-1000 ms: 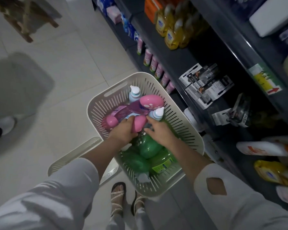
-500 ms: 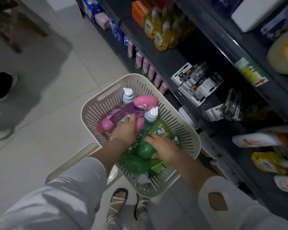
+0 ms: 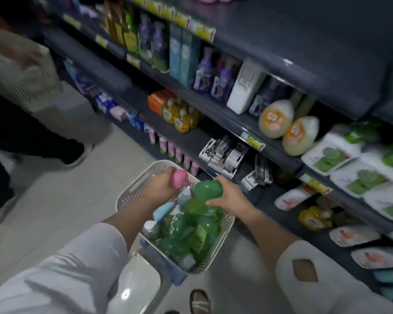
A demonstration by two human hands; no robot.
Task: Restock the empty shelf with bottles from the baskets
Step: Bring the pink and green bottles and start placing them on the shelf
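a: while both hands are over the basket (image 3: 127,196), what does each one have?
b: the left hand (image 3: 161,188) is curled round a pink bottle (image 3: 179,177), whose rounded end pokes out past the fingers. the right hand (image 3: 230,197) is wrapped round a green bottle (image 3: 208,189).
a: where do those two sit?
b: held above the basket's far end, side by side; i can't tell if they touch.
a: and inside it?
b: more green bottles (image 3: 191,234) heaped in the near half, with something pale blue beside them, too blurred to name.
a: around it?
b: dark shelves (image 3: 293,64) on the right, with yellow bottles (image 3: 182,120) and purple bottles (image 3: 222,80). at far left another person holds a second basket (image 3: 32,87). a sandalled foot (image 3: 200,301) stands on the tiled floor (image 3: 55,200).
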